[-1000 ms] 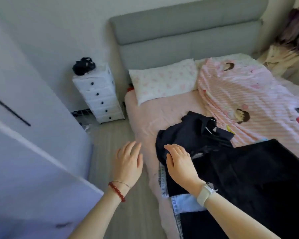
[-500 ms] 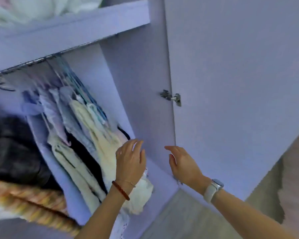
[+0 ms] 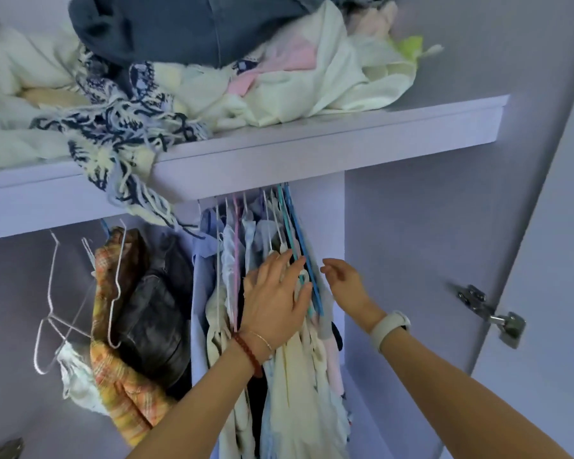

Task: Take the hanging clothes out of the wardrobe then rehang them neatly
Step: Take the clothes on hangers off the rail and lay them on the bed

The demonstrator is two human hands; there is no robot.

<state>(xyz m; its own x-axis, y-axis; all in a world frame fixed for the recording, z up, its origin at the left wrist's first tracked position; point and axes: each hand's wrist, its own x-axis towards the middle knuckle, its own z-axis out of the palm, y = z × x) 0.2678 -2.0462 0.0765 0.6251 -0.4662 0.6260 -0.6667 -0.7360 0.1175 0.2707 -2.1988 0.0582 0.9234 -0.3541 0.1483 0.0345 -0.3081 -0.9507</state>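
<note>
Head view: the left hand lies flat with fingers spread and straight, pressing on the bunch of pale hanging clothes and their hangers, gripping nothing. The right hand hovers just to its right, fingers loosely curled and empty, close to the blue hangers but apart from them. Left of the left hand hang a dark jacket, an orange checked garment and bare wire hangers. Above both hands, a shelf carries piled clothes. Right of the right hand is a door hinge.
</note>
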